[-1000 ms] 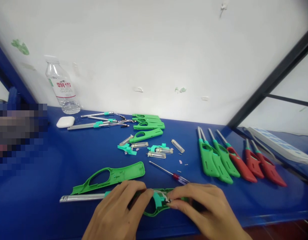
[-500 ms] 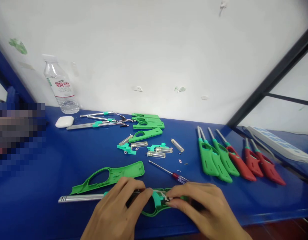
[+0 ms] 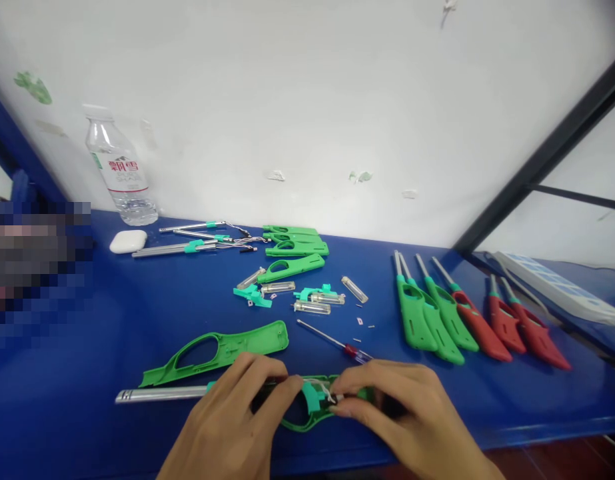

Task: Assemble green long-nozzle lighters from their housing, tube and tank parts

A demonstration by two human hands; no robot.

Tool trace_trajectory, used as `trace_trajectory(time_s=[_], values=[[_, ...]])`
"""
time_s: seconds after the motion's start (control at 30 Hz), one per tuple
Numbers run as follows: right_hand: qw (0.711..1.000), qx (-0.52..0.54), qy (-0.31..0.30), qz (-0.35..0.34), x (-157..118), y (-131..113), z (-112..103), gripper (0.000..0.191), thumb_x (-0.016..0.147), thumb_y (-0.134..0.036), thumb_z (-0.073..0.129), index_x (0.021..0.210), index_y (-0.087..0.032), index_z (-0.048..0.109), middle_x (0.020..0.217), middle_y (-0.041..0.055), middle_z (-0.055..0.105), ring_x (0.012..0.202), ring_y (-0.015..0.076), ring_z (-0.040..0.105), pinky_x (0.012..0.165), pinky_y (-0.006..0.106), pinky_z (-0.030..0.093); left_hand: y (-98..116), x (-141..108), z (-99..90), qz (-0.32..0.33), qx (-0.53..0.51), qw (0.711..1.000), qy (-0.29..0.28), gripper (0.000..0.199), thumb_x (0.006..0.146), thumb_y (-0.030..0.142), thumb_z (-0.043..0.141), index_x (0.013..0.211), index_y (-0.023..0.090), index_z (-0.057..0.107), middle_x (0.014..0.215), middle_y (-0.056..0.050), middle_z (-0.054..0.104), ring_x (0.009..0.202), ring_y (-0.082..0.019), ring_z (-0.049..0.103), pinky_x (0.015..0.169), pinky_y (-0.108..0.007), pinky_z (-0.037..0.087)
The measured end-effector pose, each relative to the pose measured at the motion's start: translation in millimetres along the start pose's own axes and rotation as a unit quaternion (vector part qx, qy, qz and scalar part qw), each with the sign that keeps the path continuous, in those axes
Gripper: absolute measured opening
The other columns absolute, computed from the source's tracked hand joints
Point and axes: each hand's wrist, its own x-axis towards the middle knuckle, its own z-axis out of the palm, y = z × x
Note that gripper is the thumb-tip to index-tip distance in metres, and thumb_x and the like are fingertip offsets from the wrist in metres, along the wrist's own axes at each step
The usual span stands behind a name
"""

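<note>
A green lighter half-shell (image 3: 303,425) lies near the front edge with a metal tube (image 3: 162,394) running out to the left. My left hand (image 3: 237,413) is closed over the shell and the tube's base, thumb beside a teal trigger piece (image 3: 311,398). The thumb and fingers of my right hand (image 3: 402,400) pinch a small black part with white wires (image 3: 323,385) inside the shell. Behind my left hand lies another green half-shell (image 3: 252,341), its inner side up. A screwdriver (image 3: 332,339) with a red and clear handle rests behind my right hand.
Clear fuel tubes (image 3: 354,289), teal pieces (image 3: 254,295) and green shells (image 3: 294,248) lie mid-table. Metal tubes with wires (image 3: 177,249), a white case (image 3: 128,242) and a bottle (image 3: 120,173) are back left. Green lighters (image 3: 417,320), red lighters (image 3: 537,337) and a power strip (image 3: 562,287) are right.
</note>
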Motion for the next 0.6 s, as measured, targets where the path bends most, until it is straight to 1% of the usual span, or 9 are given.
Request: trace_trajectory(time_s=[0.1,0.23,0.3,0.43,0.53,0.6], values=[[1.0,0.012,0.0,-0.01,0,0,0,0.008,0.105,-0.034,0.078,0.103,-0.027,0.077,0.091,-0.0065,0.085,0.075,0.0104,0.08,0.075,0.014,0.059,1,-1,-1.6,0.004,0.009,1.0,0.012,0.048,0.097,-0.004,0.046,0.133,0.019,0.067,0.113,-0.008,0.07,0.098,-0.022,0.07,0.089,-0.037,0.064],[0.999,0.02,-0.015,-0.042,0,0,-2,0.006,0.108,-0.027,0.074,0.103,-0.025,0.076,0.094,-0.0049,0.084,0.083,0.0109,0.081,0.081,0.015,0.059,2,0,-1.3,-0.004,0.008,1.0,0.022,0.046,0.099,-0.004,0.046,0.134,0.019,0.066,0.114,-0.009,0.068,0.098,-0.021,0.07,0.085,-0.033,0.064],[0.998,0.01,-0.017,-0.063,-1,2,-2,0.006,0.109,-0.024,0.072,0.105,-0.025,0.076,0.096,-0.0045,0.085,0.084,0.0113,0.082,0.082,0.016,0.059,2,0,-0.6,-0.011,0.001,0.999,0.032,0.044,0.1,-0.003,0.048,0.135,0.018,0.065,0.115,-0.009,0.067,0.099,-0.021,0.068,0.084,-0.032,0.064],[0.996,-0.007,-0.022,-0.09,-3,5,-2,0.01,0.111,-0.018,0.068,0.11,-0.024,0.076,0.102,-0.003,0.087,0.086,0.0135,0.082,0.081,0.021,0.061,6,2,-1.5,-0.01,-0.015,0.999,0.037,0.04,0.102,-0.003,0.049,0.132,0.018,0.066,0.114,-0.009,0.066,0.099,-0.02,0.067,0.087,-0.032,0.063],[0.995,-0.012,-0.031,-0.098,-4,6,-3,0.012,0.111,-0.017,0.066,0.112,-0.023,0.076,0.105,-0.0028,0.087,0.086,0.0141,0.082,0.081,0.023,0.061,11,7,-3.7,-0.028,-0.037,0.998,0.042,0.033,0.105,0.0,0.048,0.124,0.02,0.066,0.111,-0.006,0.066,0.1,-0.019,0.067,0.088,-0.03,0.062],[0.994,-0.015,-0.03,-0.1,-5,6,-3,0.011,0.111,-0.018,0.067,0.113,-0.023,0.076,0.105,-0.0032,0.087,0.085,0.0138,0.082,0.081,0.023,0.061,13,9,-4.6,-0.031,-0.045,0.998,0.042,0.024,0.108,0.007,0.051,0.12,0.021,0.067,0.11,-0.005,0.067,0.1,-0.019,0.067,0.087,-0.03,0.063]])
